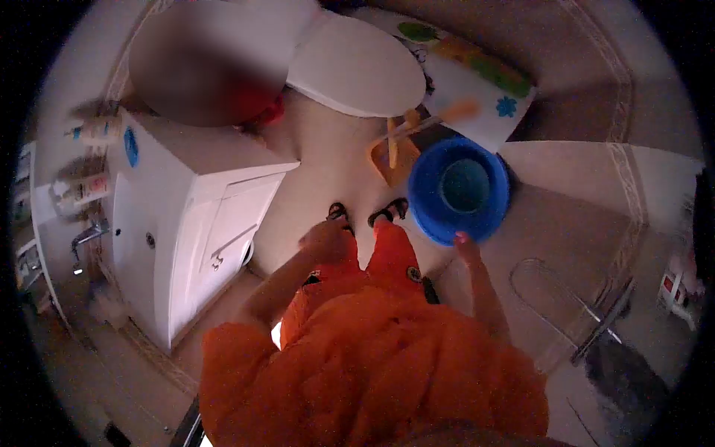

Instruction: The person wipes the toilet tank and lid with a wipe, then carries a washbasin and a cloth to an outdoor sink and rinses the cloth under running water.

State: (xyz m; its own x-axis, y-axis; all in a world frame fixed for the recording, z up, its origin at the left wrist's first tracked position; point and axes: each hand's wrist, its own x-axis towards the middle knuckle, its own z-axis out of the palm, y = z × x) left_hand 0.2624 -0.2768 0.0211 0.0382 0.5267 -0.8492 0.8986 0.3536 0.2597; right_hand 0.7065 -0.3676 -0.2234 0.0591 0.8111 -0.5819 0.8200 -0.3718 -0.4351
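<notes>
At rim of blue basin (427,195), right hand (467,246) gripping; left hand (326,235) lowered, grip unclear.

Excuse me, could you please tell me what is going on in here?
A person in orange clothes stands in a bathroom, the right hand at the near rim of a large round blue basin; whether it grips or touches the rim is unclear. A smaller round teal bowl sits inside. The left hand is in front of the legs, with nothing visible in it. An orange dustpan-like scoop is beside the basin.
</notes>
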